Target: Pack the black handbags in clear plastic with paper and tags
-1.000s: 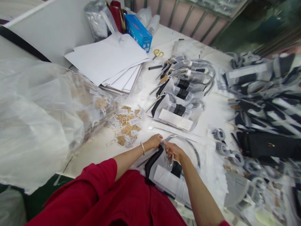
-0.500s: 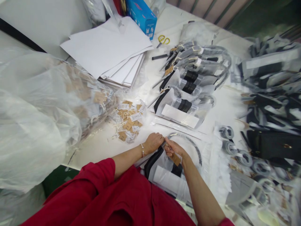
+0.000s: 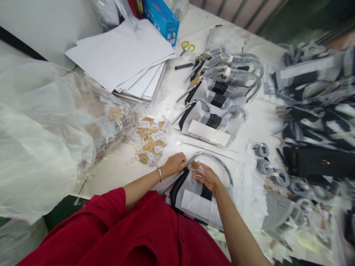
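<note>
Close to my body lies a black handbag (image 3: 177, 189), partly covered with white wrapping, its covered handle (image 3: 220, 162) curving out on the far side. My left hand (image 3: 175, 163) is closed in a pinch beside the bag's top corner; whatever is in its fingertips is too small to make out. Across the same corner, my right hand (image 3: 207, 176) has its thumb and curled fingers around a small brown tag (image 3: 195, 164) with a pale, see-through piece against it. Loose brown and white tags (image 3: 151, 142) with strings lie in a pile to the left.
Several wrapped bags (image 3: 213, 125) stand in a row beyond. White sheets (image 3: 122, 55), a blue box (image 3: 163, 20) and yellow-handled scissors (image 3: 188, 46) are farther back. A large plastic bag (image 3: 41, 140) fills the left; more black bags (image 3: 313, 162) and wrapped coils (image 3: 264, 167) are at the right.
The brown tag, which hung below my right hand, is now up at its fingertips near the bag's corner. My hands have moved slightly apart, and the right hand's fingers have loosened.
</note>
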A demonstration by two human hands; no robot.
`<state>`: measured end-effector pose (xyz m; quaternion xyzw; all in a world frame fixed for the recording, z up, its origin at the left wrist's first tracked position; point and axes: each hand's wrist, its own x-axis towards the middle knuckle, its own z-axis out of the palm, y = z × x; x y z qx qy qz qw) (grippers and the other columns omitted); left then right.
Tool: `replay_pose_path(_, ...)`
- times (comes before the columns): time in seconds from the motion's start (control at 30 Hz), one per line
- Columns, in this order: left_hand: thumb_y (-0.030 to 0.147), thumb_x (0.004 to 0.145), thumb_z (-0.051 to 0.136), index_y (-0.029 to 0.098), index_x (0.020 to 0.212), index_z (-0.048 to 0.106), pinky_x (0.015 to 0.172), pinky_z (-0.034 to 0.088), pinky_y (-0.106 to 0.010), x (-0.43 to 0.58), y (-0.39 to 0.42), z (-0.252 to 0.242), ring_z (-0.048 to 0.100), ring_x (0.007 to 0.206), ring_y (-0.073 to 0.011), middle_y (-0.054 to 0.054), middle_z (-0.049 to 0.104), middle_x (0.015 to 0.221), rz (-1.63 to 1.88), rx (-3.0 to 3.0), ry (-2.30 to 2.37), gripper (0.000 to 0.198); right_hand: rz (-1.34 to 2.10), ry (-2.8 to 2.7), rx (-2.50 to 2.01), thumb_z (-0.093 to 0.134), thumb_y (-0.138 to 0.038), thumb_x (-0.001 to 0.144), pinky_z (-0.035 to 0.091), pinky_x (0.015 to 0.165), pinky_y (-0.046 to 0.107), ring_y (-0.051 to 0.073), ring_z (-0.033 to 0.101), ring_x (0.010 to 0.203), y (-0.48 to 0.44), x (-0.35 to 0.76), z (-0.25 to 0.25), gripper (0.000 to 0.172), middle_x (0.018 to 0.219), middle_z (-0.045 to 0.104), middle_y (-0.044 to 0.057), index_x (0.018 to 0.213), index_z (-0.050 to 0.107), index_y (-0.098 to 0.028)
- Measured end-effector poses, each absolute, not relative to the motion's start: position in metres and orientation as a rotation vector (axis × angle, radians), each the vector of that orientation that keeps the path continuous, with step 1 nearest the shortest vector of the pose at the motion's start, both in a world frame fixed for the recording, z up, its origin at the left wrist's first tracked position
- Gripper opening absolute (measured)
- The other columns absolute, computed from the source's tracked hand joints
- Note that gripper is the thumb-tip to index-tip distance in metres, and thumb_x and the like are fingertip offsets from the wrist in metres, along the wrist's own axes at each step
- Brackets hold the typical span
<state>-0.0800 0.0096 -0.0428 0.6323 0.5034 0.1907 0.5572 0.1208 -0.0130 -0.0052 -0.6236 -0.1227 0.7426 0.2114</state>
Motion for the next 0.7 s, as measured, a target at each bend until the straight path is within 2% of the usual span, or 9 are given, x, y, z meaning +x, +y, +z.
replay_pose_path(0.1,0.022,0.074,0.057,0.017,0.07,0.057,0.069,0.043,-0.027,-0.079,0.007,-0.045,0.053,0.071,-0.0149,0.001,0.057,0.073,0.508,1.303,1.199,0.006,1.886,-0.546,-1.79,0.081,-0.051,0.065,0.053,0.067,0.029,0.015,0.062,0.07,-0.024,0.115,-0.004,0.039,0.089,0.07,0.003,0.089,0.07,-0.021)
replay_pose_path(0.23,0.032,0.076,0.052,0.017,0.074,0.055,0.066,0.045,-0.026,-0.072,0.005,-0.046,0.056,0.068,-0.0135,0.001,0.059,0.071,0.597,1.029,1.19,0.016,1.801,-0.69,-1.756,0.078,-0.052,0.067,0.053,0.073,0.032,0.016,0.064,0.07,-0.029,0.109,-0.003,0.04,0.08,0.071,0.003,0.088,0.072,-0.019)
replay_pose_path(0.4,0.034,0.073,0.053,0.017,0.074,0.053,0.064,0.045,-0.025,-0.067,0.006,-0.045,0.055,0.064,-0.0124,0.002,0.057,0.068,0.679,0.85,1.191,0.017,1.844,-0.521,-1.628,0.083,-0.043,0.061,0.054,0.088,0.04,0.021,0.069,0.085,-0.033,0.109,0.002,0.042,0.096,0.074,0.006,0.094,0.072,-0.02)
replay_pose_path(0.5,0.032,0.071,0.055,0.017,0.074,0.054,0.062,0.042,-0.025,-0.065,0.007,-0.046,0.051,0.061,-0.0118,0.003,0.055,0.065,0.689,0.827,1.209,0.015,1.852,-0.45,-1.57,0.087,-0.034,0.056,0.053,0.094,0.041,0.023,0.07,0.095,-0.039,0.109,0.004,0.051,0.101,0.073,0.006,0.101,0.068,-0.021)
replay_pose_path(0.6,0.03,0.069,0.056,0.017,0.074,0.055,0.061,0.041,-0.025,-0.065,0.008,-0.046,0.05,0.06,-0.0116,0.003,0.055,0.064,0.673,0.824,1.227,0.014,1.752,-0.423,-1.572,0.088,-0.035,0.055,0.054,0.092,0.04,0.024,0.069,0.1,-0.044,0.107,-0.002,0.05,0.097,0.073,0.006,0.098,0.066,-0.022)
replay_pose_path(0.7,0.031,0.068,0.058,0.016,0.074,0.056,0.06,0.04,-0.025,-0.066,0.01,-0.044,0.05,0.06,-0.0118,0.003,0.055,0.064,0.649,0.833,1.242,0.015,1.633,-0.528,-1.68,0.081,-0.048,0.064,0.056,0.084,0.039,0.025,0.069,0.095,-0.041,0.101,-0.012,0.047,0.095,0.073,0.008,0.098,0.067,-0.02)
